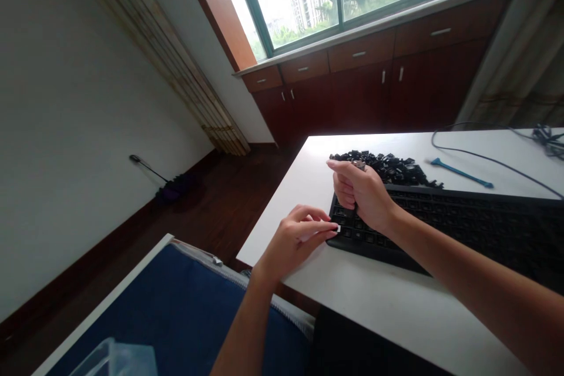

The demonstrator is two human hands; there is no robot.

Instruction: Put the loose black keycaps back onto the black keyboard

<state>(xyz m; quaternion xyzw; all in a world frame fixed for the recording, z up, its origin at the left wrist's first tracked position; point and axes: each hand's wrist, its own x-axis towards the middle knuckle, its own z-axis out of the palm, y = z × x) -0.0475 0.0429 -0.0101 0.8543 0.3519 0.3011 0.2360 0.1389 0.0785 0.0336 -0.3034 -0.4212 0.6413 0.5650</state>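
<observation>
A black keyboard [458, 208] lies along the white table, and many of its key positions look stripped of caps. My right hand [363, 191] is closed in a fist over its left part. Wrapped in that fist is a slim dark tool [352, 211], pointing down at the keys; its exact kind is hidden by the fingers. At the keyboard's left edge, my left hand [304, 232] pinches a small white piece [338, 228] between thumb and fingertips. Behind the keyboard sits a heap of loose black keycaps [396, 167].
A blue brush [462, 173] lies behind the keyboard, near a black cable [497, 155]. The white table [282, 200] ends left of my hands. Below is a blue padded surface [176, 299] with a clear plastic container [127, 358]. Wooden cabinets [352, 88] stand under the window.
</observation>
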